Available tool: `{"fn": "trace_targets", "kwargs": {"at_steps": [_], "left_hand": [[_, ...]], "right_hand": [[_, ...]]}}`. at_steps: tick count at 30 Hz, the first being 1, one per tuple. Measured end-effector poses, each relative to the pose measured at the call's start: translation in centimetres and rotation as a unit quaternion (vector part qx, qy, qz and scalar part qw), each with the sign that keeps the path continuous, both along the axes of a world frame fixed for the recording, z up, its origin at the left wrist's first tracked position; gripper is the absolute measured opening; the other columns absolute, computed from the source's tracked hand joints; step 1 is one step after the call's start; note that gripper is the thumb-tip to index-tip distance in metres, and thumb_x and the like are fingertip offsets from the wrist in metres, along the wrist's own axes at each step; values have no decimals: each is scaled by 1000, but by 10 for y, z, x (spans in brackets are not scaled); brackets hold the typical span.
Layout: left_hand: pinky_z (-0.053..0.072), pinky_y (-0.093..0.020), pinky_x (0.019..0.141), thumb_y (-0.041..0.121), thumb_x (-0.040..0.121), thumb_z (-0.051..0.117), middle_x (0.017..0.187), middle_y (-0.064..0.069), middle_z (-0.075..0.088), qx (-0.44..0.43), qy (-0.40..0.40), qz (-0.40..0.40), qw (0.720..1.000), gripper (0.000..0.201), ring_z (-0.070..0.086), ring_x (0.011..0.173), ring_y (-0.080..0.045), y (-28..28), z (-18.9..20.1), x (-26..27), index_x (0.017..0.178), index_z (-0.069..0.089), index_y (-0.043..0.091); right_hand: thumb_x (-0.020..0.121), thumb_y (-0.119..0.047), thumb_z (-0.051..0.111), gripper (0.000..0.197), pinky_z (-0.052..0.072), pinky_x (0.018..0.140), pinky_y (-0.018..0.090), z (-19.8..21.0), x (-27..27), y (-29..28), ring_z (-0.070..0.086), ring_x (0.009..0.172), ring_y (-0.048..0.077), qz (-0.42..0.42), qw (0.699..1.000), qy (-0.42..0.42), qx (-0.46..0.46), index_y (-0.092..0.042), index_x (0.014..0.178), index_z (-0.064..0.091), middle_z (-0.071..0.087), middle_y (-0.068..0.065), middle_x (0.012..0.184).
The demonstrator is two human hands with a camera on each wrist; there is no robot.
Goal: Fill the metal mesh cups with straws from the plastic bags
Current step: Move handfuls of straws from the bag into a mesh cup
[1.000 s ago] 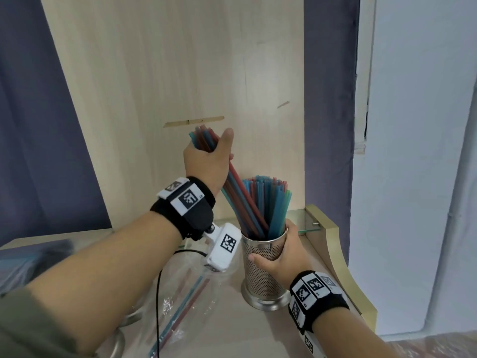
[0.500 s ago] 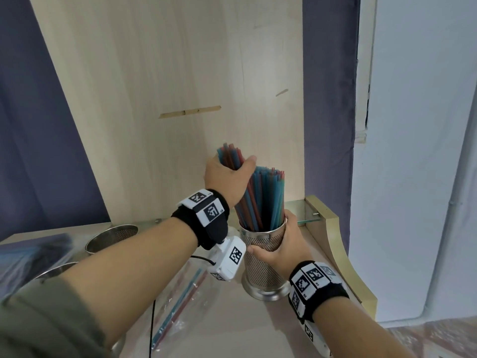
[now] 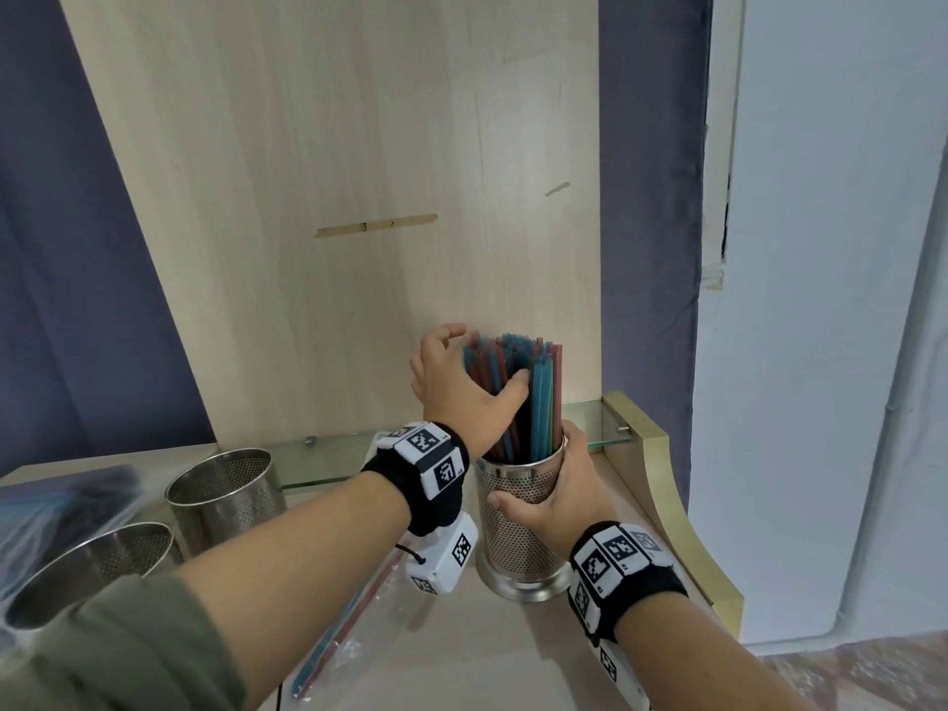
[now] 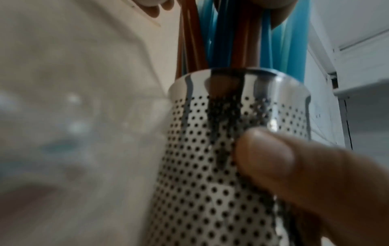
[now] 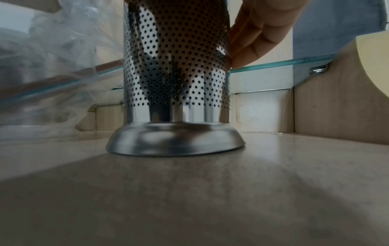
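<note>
A perforated metal cup stands on the table, packed with upright blue and red straws. My right hand grips the cup's upper wall, thumb in front and fingers round the far side. My left hand is wrapped round the left part of the straw bundle above the rim, with the thumb across the front and the fingers curled behind. In the left wrist view the cup is close, with the straws rising out of it. In the right wrist view the cup rests flat on its base.
Two empty mesh cups stand to the left. A clear plastic bag with a few straws lies under my left forearm. Another bag of straws lies far left. A glass shelf and a wooden panel back the table. A raised rim bounds its right side.
My left hand has come down with its tilted bundle, and those straws now stand upright in the cup with the others. The right hand has kept its hold on the cup.
</note>
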State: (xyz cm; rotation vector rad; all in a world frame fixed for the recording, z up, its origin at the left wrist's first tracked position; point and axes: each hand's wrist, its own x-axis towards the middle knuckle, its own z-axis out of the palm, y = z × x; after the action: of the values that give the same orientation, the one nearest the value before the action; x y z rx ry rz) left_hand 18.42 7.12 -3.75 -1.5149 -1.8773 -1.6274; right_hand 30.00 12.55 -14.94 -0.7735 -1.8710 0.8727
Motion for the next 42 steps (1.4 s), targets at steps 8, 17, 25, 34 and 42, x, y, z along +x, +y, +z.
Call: {"fn": "trace_targets", "kwargs": {"at_steps": [8,17,25,34,42], "left_hand": [[33,-36,104,43,72,75,132,-3,38,5,81,-8,997,78,34,121,-19,-2,-15,-13,134,35,18],[17,-33,110,58,79,52,148,2,35,-100,151,-56,982,65,24,137,-18,-25,0,-29,140,43,35],[25,-39,115,61,85,46,145,7,41,-164,83,-55,981,67,26,136,-10,-78,9,-49,143,38,28],[21,-44,117,85,62,48,156,-12,20,-458,64,50,885,118,17,144,-30,-116,-71,-101,154,9,21],[25,-47,116,89,48,52,157,-9,14,-449,36,42,892,132,20,143,-31,-119,-114,-109,153,1,27]], "right_hand": [[45,-62,85,106,50,103,36,1,1,-1,57,116,6,1,1000,-4,-8,-47,131,24,56,-16,125],[45,-61,85,108,50,103,39,4,1,-6,57,117,8,0,1000,-4,-13,-43,133,26,56,-14,125],[44,-65,83,111,50,103,42,5,3,-6,58,118,12,-13,1000,-23,-15,-40,135,25,57,-12,128],[61,-32,93,107,43,98,25,10,3,-11,56,116,12,-16,999,-23,-19,-19,143,26,55,-8,125],[67,-27,90,97,40,89,20,20,8,-21,52,105,9,-40,998,-44,-28,-15,140,28,52,-9,114]]}}
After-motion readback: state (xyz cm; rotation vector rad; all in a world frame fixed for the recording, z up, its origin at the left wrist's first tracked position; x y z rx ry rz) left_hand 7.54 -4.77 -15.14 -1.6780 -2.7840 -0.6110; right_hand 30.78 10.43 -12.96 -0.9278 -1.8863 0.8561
